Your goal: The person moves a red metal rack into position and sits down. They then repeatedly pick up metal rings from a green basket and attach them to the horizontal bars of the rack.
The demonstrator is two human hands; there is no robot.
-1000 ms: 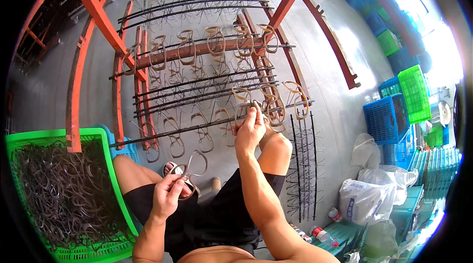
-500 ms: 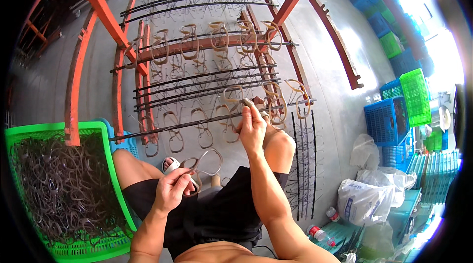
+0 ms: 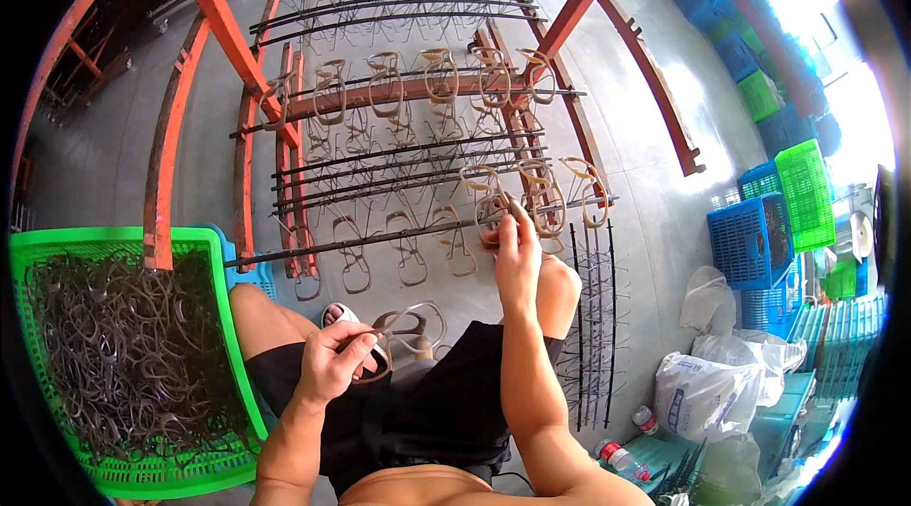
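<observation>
My left hand [image 3: 337, 359] is closed on brown eyeglass frames [image 3: 403, 323], held low over my lap. My right hand [image 3: 517, 255] pinches a brown eyeglass frame [image 3: 482, 181] at the near black rod [image 3: 399, 238]; the fingers hide the exact contact point. More frames stand above this rod at its right end, including a pale brown frame [image 3: 595, 193]. Others hang below it to the left, such as a brown frame [image 3: 410, 250]. At my left, a green basket [image 3: 242, 354] holds a tangled heap of dark brown frames [image 3: 133, 354].
Orange metal rack posts [image 3: 171, 155] rise in front of me. Farther rods [image 3: 408, 165] carry thin wire hooks and more frames. On the right are blue crates [image 3: 750, 240], a green crate [image 3: 805, 193], white plastic bags [image 3: 707, 387] and bottles [image 3: 622, 459] on the floor.
My right hand has shifted slightly right along the rod with the frame it pinches. The eyeglass frames in my left hand have tilted. The whole view has moved a little.
</observation>
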